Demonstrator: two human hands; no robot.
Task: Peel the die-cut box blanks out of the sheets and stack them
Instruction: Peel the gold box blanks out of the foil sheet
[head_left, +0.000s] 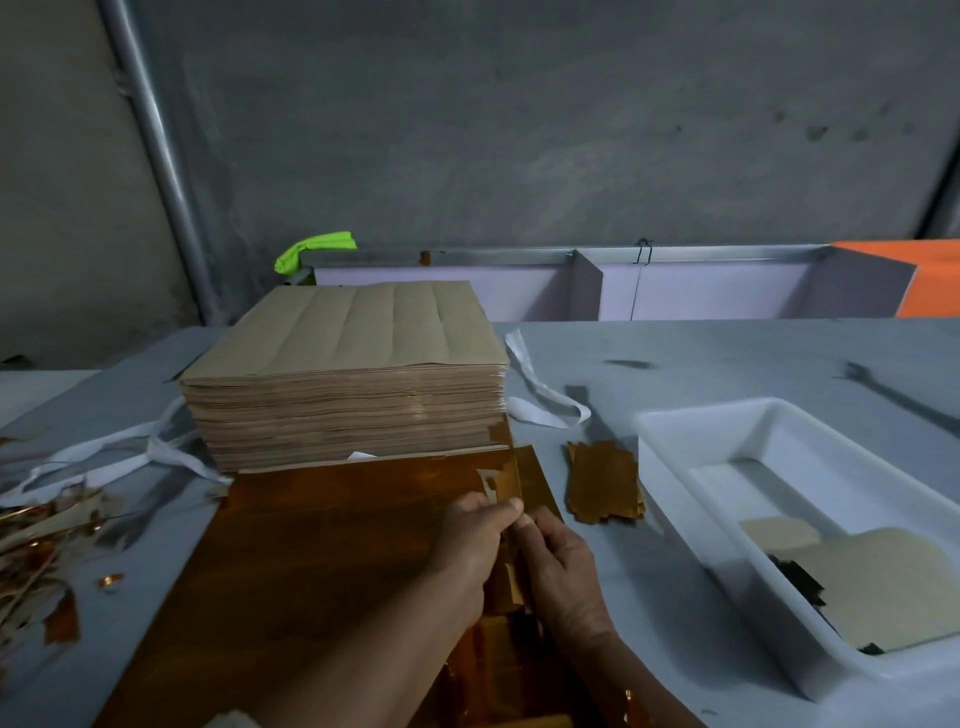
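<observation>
A glossy gold-brown die-cut sheet (322, 551) lies flat on the table in front of me. My left hand (470, 545) and my right hand (558, 566) meet at its right edge, and both pinch a gold box blank (530, 480) that lifts from the sheet there. A small pile of peeled gold blanks (605, 483) lies just right of the sheet. Behind the sheet stands a tall stack of sheets (343, 374), brown backs up.
A white plastic tray (670, 431) with beige card pieces stands at the right. Waste strips (36, 540) are heaped at the left table edge, white bands (540, 395) lie beside the stack. A concrete wall and a low partition (587, 280) close the back.
</observation>
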